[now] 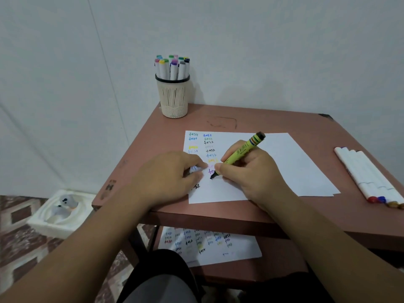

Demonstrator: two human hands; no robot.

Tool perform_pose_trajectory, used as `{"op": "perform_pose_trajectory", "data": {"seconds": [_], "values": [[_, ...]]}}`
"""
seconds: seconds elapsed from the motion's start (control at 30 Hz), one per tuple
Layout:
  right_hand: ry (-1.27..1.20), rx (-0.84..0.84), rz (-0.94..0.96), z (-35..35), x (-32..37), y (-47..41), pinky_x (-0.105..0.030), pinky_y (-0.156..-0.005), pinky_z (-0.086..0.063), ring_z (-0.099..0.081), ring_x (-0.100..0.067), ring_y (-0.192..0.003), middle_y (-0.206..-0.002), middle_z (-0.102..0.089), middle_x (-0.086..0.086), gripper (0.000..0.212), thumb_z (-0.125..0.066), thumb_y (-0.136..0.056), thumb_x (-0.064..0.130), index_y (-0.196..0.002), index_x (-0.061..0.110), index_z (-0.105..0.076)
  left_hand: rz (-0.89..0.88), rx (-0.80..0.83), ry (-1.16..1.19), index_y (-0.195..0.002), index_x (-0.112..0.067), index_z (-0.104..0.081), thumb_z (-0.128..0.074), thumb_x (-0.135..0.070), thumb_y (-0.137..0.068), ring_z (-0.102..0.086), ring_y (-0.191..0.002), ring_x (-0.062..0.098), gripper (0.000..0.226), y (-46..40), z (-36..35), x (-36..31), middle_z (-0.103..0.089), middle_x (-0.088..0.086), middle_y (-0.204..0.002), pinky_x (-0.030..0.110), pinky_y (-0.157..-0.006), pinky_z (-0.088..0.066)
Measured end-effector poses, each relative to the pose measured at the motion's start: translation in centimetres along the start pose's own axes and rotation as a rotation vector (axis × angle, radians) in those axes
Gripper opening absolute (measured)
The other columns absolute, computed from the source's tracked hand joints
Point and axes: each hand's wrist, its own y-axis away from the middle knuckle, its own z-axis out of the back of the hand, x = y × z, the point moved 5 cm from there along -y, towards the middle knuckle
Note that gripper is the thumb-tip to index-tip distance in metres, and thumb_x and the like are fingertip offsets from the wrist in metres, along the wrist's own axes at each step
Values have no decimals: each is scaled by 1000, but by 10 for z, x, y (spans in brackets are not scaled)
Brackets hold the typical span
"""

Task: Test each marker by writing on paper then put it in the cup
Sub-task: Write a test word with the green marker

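Patterned brown-and-white floor tiles show at the lower left, with a white foam tray (59,213) lying on them beside the counter leg. Under the counter, a lower shelf carries a used sheet (209,246) covered with small coloured "test" words.

On the reddish-brown counter (284,217), a white sheet of paper (284,162) lies nearest the person, with another sheet's edge showing just beneath it at the right. The left hand (170,178) rests on the paper's left part with its fingers curled, pinching a small pale object I cannot identify, likely a cap. The right hand (247,169) grips a yellow-green marker (242,154), tilted so its dark tip touches the paper just below a purple "test" and its dark end points up and to the right. Two columns of "test" words in several colours run down the paper's left side.

At the counter's right edge, a row of white markers (367,173) lies side by side, well apart from the paper, their coloured ends (red, blue, gold) toward the person.

At the far left corner stands a beige mesh cup (173,99) with a black rim, holding many white markers upright with coloured caps. Pale grey wall fills the background.
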Motion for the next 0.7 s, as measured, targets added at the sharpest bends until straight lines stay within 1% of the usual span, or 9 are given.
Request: {"op": "perform_pose_trajectory", "data": {"seconds": [0.03, 0.1, 0.2, 0.33, 0.47, 0.6, 0.63, 0.7], "values": [[9, -16, 1, 0, -1, -1, -32, -66, -52, -60, -17, -64, -62, -61, 4, 19, -82, -83, 9, -77, 15, -66, -2, -3, 3, -123, -49, -63, -52, -51, -97, -51, -90, 3, 28, 0, 0, 0, -53, -26, -87, 27, -72, -41], [19, -41, -2, 2, -3, -2, -33, -67, -51, -60, -18, -65, -63, -61, 3, 18, -81, -83, 9, -77, 16, -65, -7, -9, 9, -123, -48, -64, -53, -50, -97, -50, -89, 2, 28, 0, 0, 0, -52, -28, -84, 24, -70, -39], [33, -33, 10, 2, -2, -1, -30, -65, -49, -59, -18, -64, -63, -61, 2, 19, -80, -84, 9, -77, 16, -65, -17, -15, 10, -122, -48, -64, -53, -50, -97, -52, -87, 2, 28, 0, 0, -1, -54, -27, -85, 22, -69, -39], [49, -56, 15, 3, -2, -1, -20, -59, -45, -54, -11, -59, -60, -57, 10, 20, -78, -84, 6, -77, 17, -62, -20, -17, 13, -122, -48, -64, -53, -50, -97, -52, -85, 0, 28, 1, 1, -1, -54, -28, -84, 21, -67, -38], [41, -30, 12, 0, -2, -1, -18, -58, -43, -52, -8, -57, -58, -56, 13, 23, -78, -84, 7, -75, 19, -61, -35, -18, 6, -123, -47, -64, -54, -50, -97, -51, -85, 0, 28, 1, 2, -2, -52, -29, -84, 23, -68, -39], [18, -27, 22, 2, -1, 0, -24, -62, -48, -56, -12, -62, -62, -59, 9, 19, -79, -85, 8, -79, 16, -63, -33, -11, 6, -122, -47, -64, -56, -50, -95, -52, -82, -4, 28, 1, 2, -2, -52, -28, -79, 22, -67, -38], [26, -35, 27, 3, -1, -1, -23, -62, -48, -56, -10, -62, -62, -60, 10, 19, -78, -86, 8, -79, 16, -63, -30, -8, 8, -122, -47, -64, -57, -50, -95, -51, -81, -7, 28, 1, 2, -3, -52, -28, -78, 21, -66, -36], [48, -40, 23, 2, -1, -1, -16, -60, -45, -53, -3, -58, -60, -59, 15, 20, -76, -86, 5, -78, 17, -61, -26, 2, 6, -123, -47, -63, -57, -51, -95, -49, -81, -9, 29, 1, 2, -3, -50, -28, -77, 19, -65, -35]]}}
